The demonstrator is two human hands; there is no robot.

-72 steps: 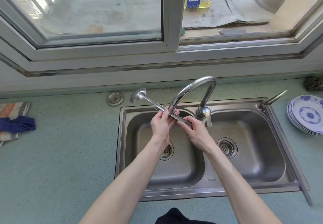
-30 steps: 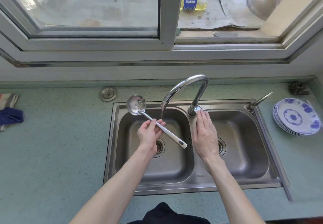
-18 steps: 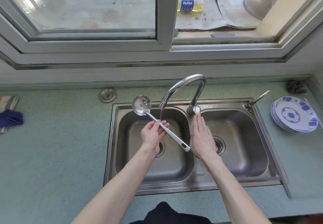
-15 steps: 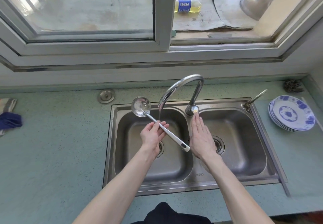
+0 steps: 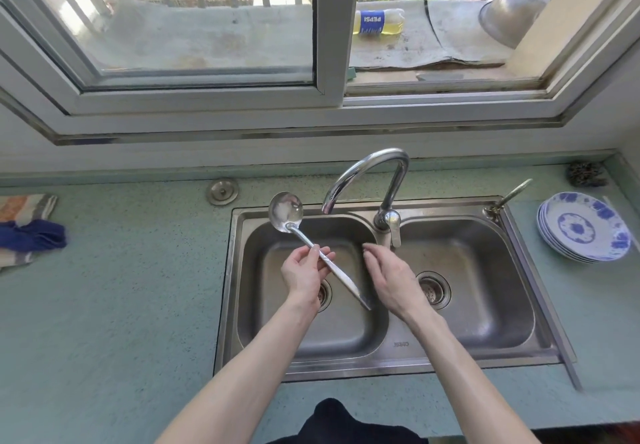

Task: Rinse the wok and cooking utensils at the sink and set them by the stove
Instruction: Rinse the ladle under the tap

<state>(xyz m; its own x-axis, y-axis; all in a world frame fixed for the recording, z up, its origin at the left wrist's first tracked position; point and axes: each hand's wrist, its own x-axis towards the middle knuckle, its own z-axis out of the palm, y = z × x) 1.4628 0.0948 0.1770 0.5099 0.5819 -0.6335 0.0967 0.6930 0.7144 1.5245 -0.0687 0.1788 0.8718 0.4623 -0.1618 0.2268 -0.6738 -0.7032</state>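
Observation:
My left hand [image 5: 304,272] grips the shaft of a steel ladle [image 5: 286,211] over the left basin of the double sink [image 5: 235,270]. The ladle's bowl points up and to the left, level with the sink's back rim, and its handle end slants down to the right. My right hand [image 5: 389,275] hovers over the divider between the basins with relaxed fingers, holding nothing, just below the faucet lever [image 5: 394,232]. The curved faucet [image 5: 367,173] has its spout over the left basin. No water stream is visible. No wok is in view.
A stack of blue-patterned plates [image 5: 585,227] sits on the counter right of the sink. A drain plug [image 5: 222,191] lies on the counter behind the sink's left corner. Cloths [image 5: 29,232] lie at the far left. A scouring pad [image 5: 587,173] sits at the back right.
My right hand has left the faucet lever and come down toward the ladle handle. The thin water stream seen earlier is gone. My left hand keeps holding the ladle.

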